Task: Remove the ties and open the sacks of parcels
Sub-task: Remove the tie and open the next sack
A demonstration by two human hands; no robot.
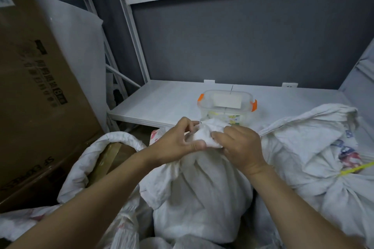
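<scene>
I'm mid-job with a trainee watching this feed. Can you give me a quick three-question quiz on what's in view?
1. True or false: the left hand and right hand both grip the neck of the middle sack.
2. Which sack shows a yellow tie? A) middle sack B) right sack C) both
3. Fill in: the clear tub on the shelf has ___ latches.
Key: 1 true; 2 B; 3 orange.
</scene>
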